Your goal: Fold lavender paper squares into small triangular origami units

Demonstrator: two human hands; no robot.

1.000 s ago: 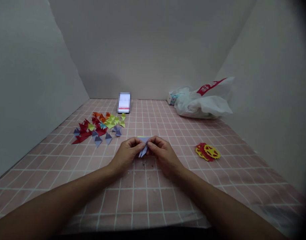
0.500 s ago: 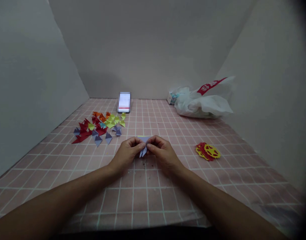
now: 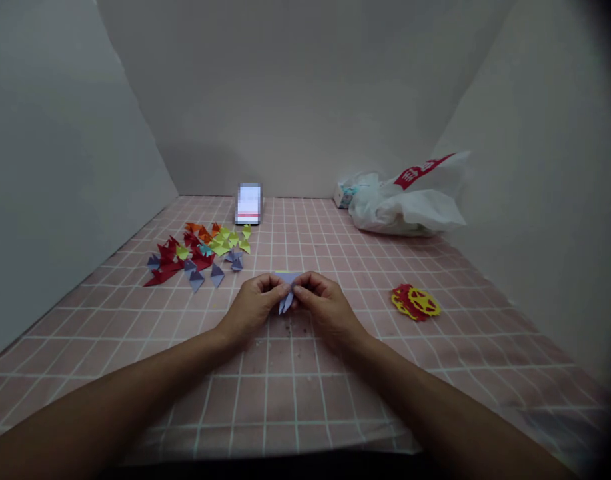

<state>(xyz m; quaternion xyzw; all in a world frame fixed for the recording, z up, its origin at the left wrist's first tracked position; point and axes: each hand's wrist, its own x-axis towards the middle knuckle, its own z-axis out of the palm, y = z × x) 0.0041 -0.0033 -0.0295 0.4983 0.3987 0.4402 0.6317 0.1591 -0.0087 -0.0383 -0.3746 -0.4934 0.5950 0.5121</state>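
Note:
A small piece of folded purple origami paper (image 3: 286, 303) is pinched between both hands above the middle of the table. Two narrow points of it hang toward me, and its wider part shows past my fingers. My left hand (image 3: 258, 303) grips it from the left with thumb and bent fingers. From the right, my right hand (image 3: 325, 307) pinches the same paper, the two thumbs almost meeting. The fingers cover part of the folds. A thin yellow strip (image 3: 281, 271) shows at the paper's far edge; what it belongs to I cannot tell.
Several folded paper pieces, among them a red one (image 3: 168, 252), a yellow one (image 3: 220, 247) and a purple one (image 3: 216, 275), lie left. A lit phone (image 3: 248, 203) stands behind. At right are red and yellow cut-out discs (image 3: 424, 302), a white plastic bag (image 3: 400, 207) and a small box (image 3: 342, 195).
Almost nothing differs. Both hands keep their pinch on the purple paper in nearly the same place.

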